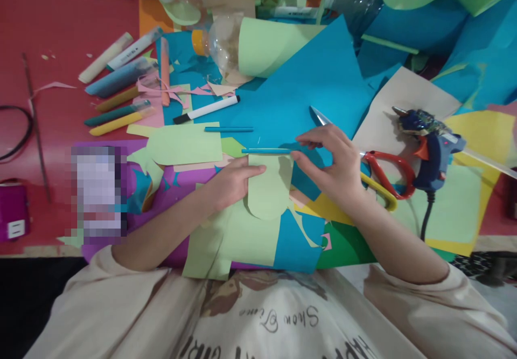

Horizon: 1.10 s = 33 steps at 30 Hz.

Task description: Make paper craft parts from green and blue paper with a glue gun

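My left hand [232, 187] holds the left edge of a light green paper piece [270, 192] with a rounded lower end, its index finger stretched across the paper. Along the top edge of this piece lies a narrow blue strip [266, 151]. My right hand [337, 167] is at the strip's right end, thumb and forefinger curved and a little apart, the thumb tip by the paper's upper right corner. A second short blue strip [229, 129] rests just above, partly over another light green cutout [183, 144]. Scissors [390, 173] with red and yellow handles lie partly hidden behind my right hand.
A blue glue gun [432, 154] lies at the right with its cord running down. A black-and-white marker [207, 109] and several coloured pens [117, 89] are at the left. Plastic bottles [226, 41] stretch along the back. A phone [99, 192] lies at the left.
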Available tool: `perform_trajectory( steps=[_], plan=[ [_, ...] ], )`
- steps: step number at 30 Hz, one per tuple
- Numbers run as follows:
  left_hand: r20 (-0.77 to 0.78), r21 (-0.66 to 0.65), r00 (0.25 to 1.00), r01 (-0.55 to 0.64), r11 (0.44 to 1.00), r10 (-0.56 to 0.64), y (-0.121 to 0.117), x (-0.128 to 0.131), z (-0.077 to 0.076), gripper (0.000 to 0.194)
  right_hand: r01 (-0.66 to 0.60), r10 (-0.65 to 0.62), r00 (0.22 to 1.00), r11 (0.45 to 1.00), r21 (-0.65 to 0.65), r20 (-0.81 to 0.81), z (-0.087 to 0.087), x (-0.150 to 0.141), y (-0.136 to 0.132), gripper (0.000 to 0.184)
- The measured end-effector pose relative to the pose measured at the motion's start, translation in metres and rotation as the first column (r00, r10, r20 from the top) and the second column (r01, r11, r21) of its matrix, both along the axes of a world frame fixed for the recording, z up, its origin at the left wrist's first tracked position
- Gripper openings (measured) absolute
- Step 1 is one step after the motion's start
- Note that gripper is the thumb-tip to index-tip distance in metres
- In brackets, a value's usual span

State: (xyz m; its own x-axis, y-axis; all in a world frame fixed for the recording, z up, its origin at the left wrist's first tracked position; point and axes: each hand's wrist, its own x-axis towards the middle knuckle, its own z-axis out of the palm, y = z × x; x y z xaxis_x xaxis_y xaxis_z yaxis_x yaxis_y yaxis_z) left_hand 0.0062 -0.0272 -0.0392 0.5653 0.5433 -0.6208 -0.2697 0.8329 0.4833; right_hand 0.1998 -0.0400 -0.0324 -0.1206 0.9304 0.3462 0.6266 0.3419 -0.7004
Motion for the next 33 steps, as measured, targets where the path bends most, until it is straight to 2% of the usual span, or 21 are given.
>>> perform_trajectory(
  steps=[6,11,15,19,22,25,29,33],
  plan=[
    [-0.095,0.131,0.995,0.044,0.99,-0.031,-0.007,-0.005,-0.002,0.031,-0.074,0.012,0.962,0.972,-0.221,-0.272,-0.004,-0.006,-0.002,0.026],
    [-0.188,0.167,0.975,0.148,0.975,-0.116,-0.013,-0.01,-0.008,0.034,-0.133,0.008,0.906,0.954,-0.268,-0.422,-0.005,-0.009,-0.003,0.027],
    [-0.226,0.317,0.966,0.195,0.928,-0.126,-0.01,-0.011,-0.004,0.037,-0.172,0.006,0.873,0.94,-0.296,-0.488,-0.002,-0.01,-0.004,0.027],
    [-0.317,0.549,0.948,0.162,0.82,0.025,-0.005,-0.011,0.007,0.037,-0.197,0.013,0.864,0.929,-0.314,-0.504,-0.003,-0.011,-0.006,0.031],
    [-0.395,0.626,0.914,0.197,0.755,0.089,-0.003,-0.011,0.013,0.031,-0.219,0.036,0.863,0.926,-0.308,-0.504,-0.006,-0.012,-0.007,0.029],
    [-0.454,0.647,0.885,0.245,0.722,0.106,-0.003,-0.01,0.015,0.025,-0.234,0.064,0.869,0.927,-0.293,-0.491,-0.008,-0.013,-0.007,0.027],
    [-0.451,0.698,0.879,0.237,0.676,0.156,-0.002,-0.01,0.013,0.013,-0.215,0.093,0.909,0.94,-0.266,-0.406,-0.008,-0.012,-0.008,0.021],
    [-0.474,0.705,0.856,0.227,0.672,0.207,-0.002,-0.01,0.01,0.013,-0.15,0.127,0.964,0.985,-0.088,-0.233,-0.004,-0.007,-0.006,0.011]
  ],
)
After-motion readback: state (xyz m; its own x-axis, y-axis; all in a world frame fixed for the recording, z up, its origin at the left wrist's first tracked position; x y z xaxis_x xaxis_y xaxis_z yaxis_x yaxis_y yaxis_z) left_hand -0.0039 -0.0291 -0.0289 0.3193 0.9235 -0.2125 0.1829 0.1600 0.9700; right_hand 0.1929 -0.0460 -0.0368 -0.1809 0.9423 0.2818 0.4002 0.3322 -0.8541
